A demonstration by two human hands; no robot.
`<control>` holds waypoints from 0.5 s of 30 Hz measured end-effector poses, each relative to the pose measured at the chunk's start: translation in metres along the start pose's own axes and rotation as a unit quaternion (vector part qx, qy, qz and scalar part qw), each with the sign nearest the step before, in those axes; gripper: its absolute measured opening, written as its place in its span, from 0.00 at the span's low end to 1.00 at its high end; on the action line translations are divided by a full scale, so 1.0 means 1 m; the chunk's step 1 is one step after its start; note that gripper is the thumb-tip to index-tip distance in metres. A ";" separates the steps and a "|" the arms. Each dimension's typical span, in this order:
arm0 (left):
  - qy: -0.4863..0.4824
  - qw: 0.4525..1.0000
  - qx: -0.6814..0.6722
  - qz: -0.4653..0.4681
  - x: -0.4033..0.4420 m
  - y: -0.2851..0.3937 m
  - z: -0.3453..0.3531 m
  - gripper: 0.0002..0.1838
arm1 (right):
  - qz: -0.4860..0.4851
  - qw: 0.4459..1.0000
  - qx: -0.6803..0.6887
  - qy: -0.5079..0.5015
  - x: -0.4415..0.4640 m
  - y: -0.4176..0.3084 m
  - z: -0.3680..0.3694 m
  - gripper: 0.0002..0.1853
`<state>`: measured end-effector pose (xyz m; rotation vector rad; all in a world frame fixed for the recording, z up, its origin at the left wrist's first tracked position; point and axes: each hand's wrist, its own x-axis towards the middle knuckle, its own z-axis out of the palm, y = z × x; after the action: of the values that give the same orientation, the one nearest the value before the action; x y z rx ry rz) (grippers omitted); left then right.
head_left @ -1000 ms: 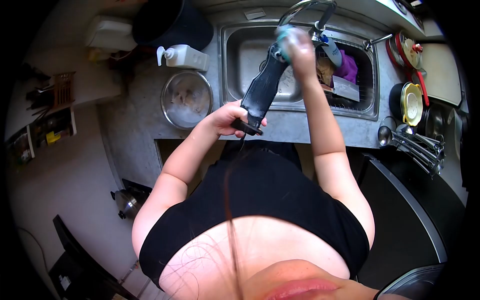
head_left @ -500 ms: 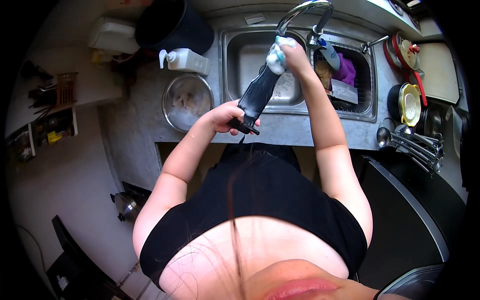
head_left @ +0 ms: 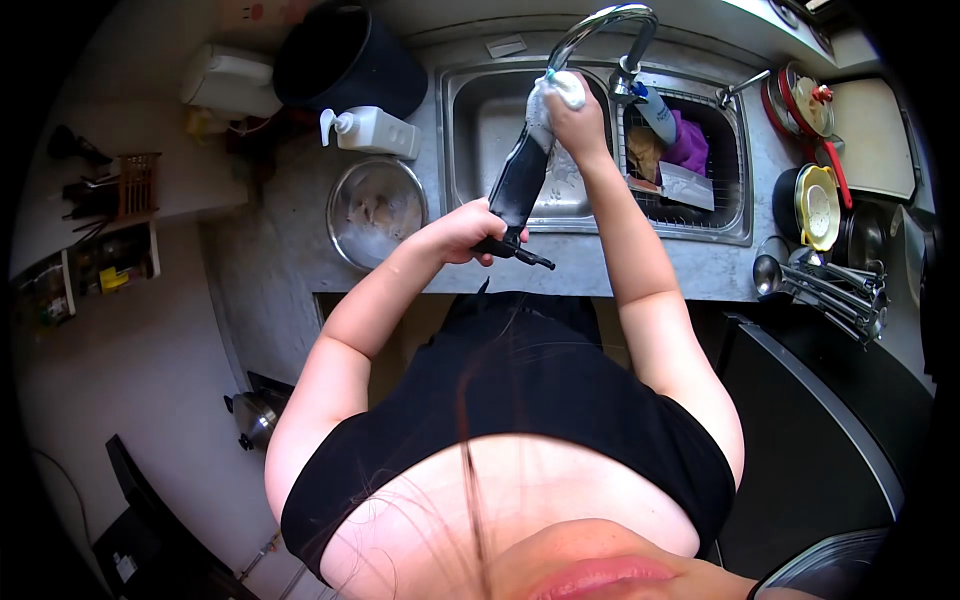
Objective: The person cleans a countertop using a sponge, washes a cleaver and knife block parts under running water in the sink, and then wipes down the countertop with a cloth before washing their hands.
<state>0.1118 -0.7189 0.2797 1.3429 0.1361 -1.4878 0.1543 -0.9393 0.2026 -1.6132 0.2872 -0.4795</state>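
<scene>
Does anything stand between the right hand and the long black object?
Yes: white foam covers the far end of the black object, at the right hand; whether anything more lies between is hidden.

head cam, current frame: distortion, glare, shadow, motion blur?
Head view: fisheye curvature, black corners; bright highlights on the tap; foam nearly blown out; bin interior near black; no obvious motion blur on the right hand.
</scene>
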 end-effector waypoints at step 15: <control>-0.024 0.995 -0.093 0.008 0.023 -0.001 -0.010 0.23 | -0.042 0.993 -0.044 0.103 -0.048 0.023 0.041 0.30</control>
<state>0.1222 -0.7260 0.2580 1.1547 0.2268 -1.4556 0.1335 -0.8834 0.1712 -1.6692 0.4015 -0.7093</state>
